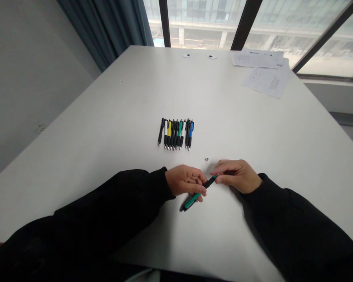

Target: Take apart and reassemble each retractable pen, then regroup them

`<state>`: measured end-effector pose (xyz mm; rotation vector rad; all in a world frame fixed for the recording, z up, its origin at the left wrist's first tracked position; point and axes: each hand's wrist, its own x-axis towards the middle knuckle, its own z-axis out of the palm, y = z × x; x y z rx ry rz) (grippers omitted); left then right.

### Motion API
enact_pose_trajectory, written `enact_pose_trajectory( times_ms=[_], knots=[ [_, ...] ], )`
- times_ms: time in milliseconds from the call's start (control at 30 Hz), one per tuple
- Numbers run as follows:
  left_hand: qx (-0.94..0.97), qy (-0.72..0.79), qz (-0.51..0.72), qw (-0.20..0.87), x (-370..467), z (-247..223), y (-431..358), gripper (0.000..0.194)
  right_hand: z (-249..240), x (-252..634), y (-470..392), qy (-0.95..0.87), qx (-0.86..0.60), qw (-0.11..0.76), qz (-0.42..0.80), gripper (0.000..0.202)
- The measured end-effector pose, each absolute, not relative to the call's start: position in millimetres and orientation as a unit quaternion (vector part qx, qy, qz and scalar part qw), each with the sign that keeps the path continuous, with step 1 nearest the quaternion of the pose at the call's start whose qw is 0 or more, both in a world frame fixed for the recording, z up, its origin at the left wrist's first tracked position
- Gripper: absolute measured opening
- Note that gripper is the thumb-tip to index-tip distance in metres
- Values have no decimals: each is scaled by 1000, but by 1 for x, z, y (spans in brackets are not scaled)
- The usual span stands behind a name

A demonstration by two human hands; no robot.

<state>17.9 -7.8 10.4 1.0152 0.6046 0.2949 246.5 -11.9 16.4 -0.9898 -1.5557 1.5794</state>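
Well inside the white table's [106, 141] edges, with bare surface on either side, you hold a green-and-black pen [193, 200] near the row of pens. Your left hand [188, 181] curls around its barrel; your right fingertips [219, 177] pinch narrowly at its tip.

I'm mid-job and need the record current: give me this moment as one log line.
left hand: grips green-and-black pen | right hand: pinches its right end | pen row: on table, beyond hands | papers: far right
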Motion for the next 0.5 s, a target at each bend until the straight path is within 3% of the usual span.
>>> enact_pose_trajectory(
  times_ms=[100,300,500],
  knots=[
    [476,290,140,818,19,11,-8,35,15,248,-12,-563,-370,365,642,31],
    [462,288,143,827,19,12,-8,36,13,250,-13,-557,-386,346,649,22],
    [465,290,144,824,19,12,-8,36,10,252,-11,-570,-381,357,635,29]
  ],
)
